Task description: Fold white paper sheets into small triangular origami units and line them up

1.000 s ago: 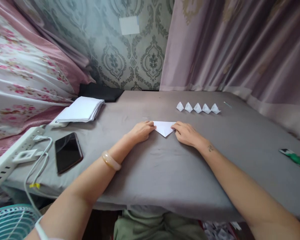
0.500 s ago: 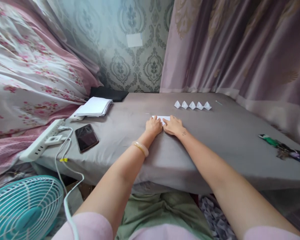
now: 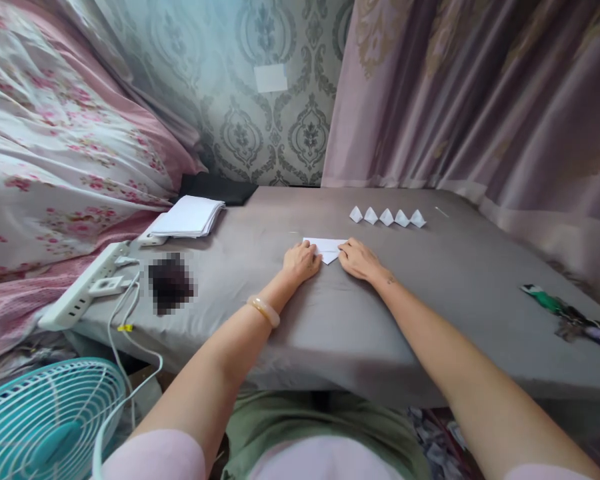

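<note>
A folded white paper [image 3: 328, 248] lies on the grey cloth, its long straight edge at the back and a point facing me. At its left corner, my left hand [image 3: 303, 260] has curled fingers closed on the paper; a bangle circles that wrist. The opposite corner is held by my right hand [image 3: 360, 258], fingers bent together over the edge. Both corners are partly hidden under the fingers. Behind and to the right stands a row of several small folded paper shapes [image 3: 387, 217], points up.
At the left lie a stack of white paper [image 3: 190, 216], a black flat item [image 3: 220, 189], a pixelated dark object [image 3: 171, 283] and a power strip [image 3: 87, 287] with cables. A teal fan [image 3: 55, 420] stands below. Keys [image 3: 570, 319] lie at the right table edge.
My hands have moved apart, from the middle of the paper to its two ends. More of the paper and its near point now shows.
</note>
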A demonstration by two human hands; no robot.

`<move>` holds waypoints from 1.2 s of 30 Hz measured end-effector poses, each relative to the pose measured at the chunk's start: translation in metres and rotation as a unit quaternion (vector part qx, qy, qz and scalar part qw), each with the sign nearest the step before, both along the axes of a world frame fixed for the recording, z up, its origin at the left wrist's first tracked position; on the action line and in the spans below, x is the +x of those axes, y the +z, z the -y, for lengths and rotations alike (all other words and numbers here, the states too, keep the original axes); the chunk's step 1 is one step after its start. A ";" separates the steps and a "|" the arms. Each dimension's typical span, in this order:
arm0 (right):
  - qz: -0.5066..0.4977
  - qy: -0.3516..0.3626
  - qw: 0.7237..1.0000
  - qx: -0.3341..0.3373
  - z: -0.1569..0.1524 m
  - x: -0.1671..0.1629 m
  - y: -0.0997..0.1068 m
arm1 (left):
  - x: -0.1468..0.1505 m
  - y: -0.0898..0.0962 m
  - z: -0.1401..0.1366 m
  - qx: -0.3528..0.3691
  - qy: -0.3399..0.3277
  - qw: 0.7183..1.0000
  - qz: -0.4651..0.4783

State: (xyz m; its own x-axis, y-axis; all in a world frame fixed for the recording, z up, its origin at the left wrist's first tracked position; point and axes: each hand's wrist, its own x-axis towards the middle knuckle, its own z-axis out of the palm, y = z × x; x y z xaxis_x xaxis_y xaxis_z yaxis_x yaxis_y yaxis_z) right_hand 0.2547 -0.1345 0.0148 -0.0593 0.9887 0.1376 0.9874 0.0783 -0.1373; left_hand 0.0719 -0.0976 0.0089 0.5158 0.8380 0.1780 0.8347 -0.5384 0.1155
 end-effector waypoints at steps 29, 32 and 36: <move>-0.169 -0.072 0.983 0.025 -0.028 0.039 -0.024 | -0.012 -0.013 -0.079 -0.175 0.021 0.964 0.197; -0.188 -0.051 0.981 0.015 -0.028 0.039 -0.022 | -0.014 -0.010 -0.081 -0.213 -0.002 0.948 0.238; -0.237 -0.044 0.970 0.012 -0.029 0.041 -0.022 | -0.016 -0.011 -0.080 -0.286 -0.053 0.896 0.336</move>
State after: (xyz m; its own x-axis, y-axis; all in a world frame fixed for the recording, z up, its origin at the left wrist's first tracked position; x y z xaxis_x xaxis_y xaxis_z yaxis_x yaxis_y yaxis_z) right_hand 0.2953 -0.1053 -0.0070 0.1002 0.9832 0.1529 0.8167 0.0065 -0.5770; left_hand 0.0562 -0.0177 -0.0025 0.5353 0.8439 0.0362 0.4206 -0.3035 0.8550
